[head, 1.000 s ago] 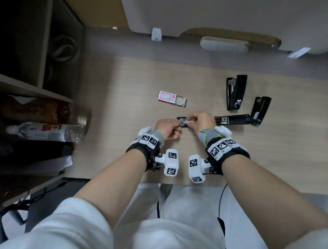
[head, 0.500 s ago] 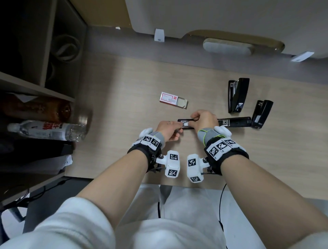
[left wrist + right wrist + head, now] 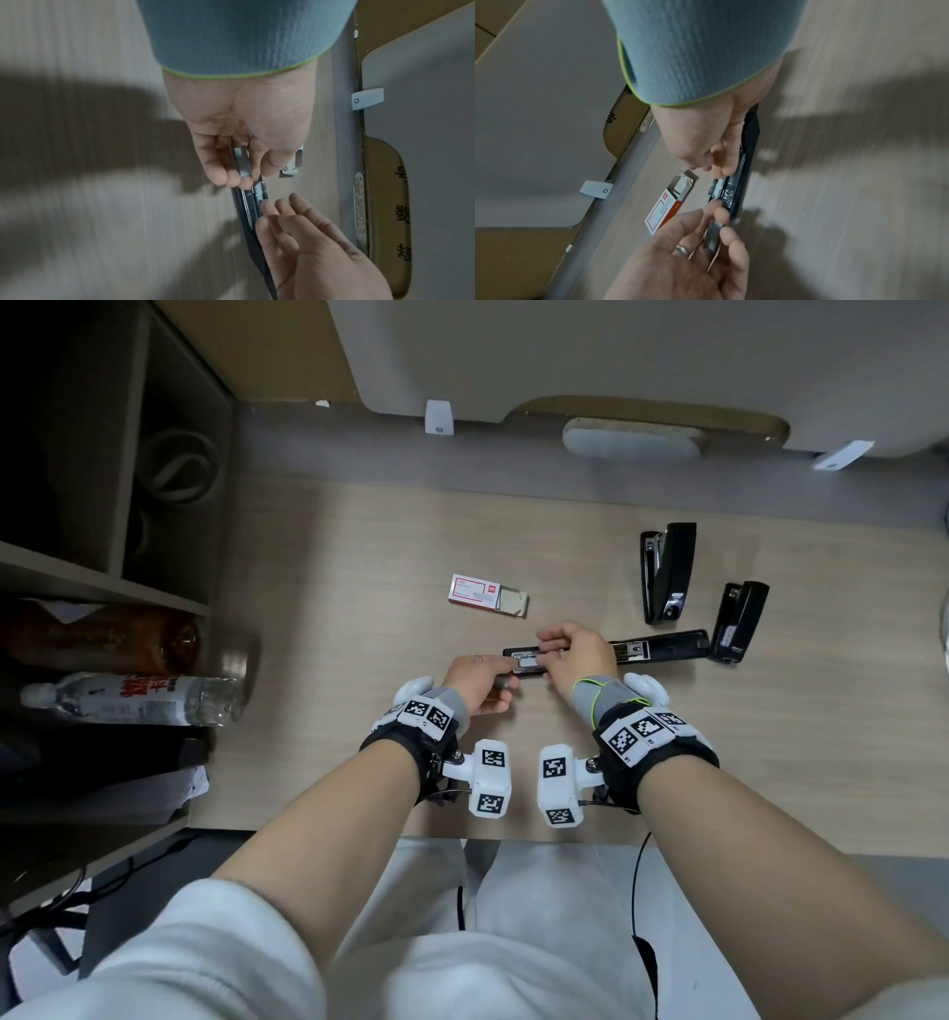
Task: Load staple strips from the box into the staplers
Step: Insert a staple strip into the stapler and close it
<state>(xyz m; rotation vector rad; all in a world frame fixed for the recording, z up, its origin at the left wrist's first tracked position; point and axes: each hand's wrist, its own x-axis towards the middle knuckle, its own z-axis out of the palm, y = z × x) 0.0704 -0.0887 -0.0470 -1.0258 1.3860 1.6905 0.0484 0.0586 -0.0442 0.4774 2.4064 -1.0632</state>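
Note:
A black stapler (image 3: pixel 662 647) lies folded open and flat on the wooden desk (image 3: pixel 334 557), its metal magazine (image 3: pixel 524 657) pointing left. My right hand (image 3: pixel 575 649) grips the magazine from above, thumb and fingers on either side (image 3: pixel 718 168). My left hand (image 3: pixel 482 680), which wears a ring, pinches a grey staple strip (image 3: pixel 241 162) (image 3: pixel 712 235), and its fingertips touch the magazine's front end. The red and white staple box (image 3: pixel 488 595) (image 3: pixel 666 209) lies open just beyond the hands. Two closed black staplers (image 3: pixel 667 572) (image 3: pixel 739 621) lie at the right.
A shelf unit (image 3: pixel 102 588) stands at the left, with a clear water bottle (image 3: pixel 128 701) lying on its side. A grey panel (image 3: pixel 616 361) and a white clip (image 3: pixel 439 417) line the desk's far edge. The near edge runs just behind my wrists.
My right hand's fingers have shifted a little along the magazine, and my left hand has closed in on its front end. The box and the other staplers have not moved.

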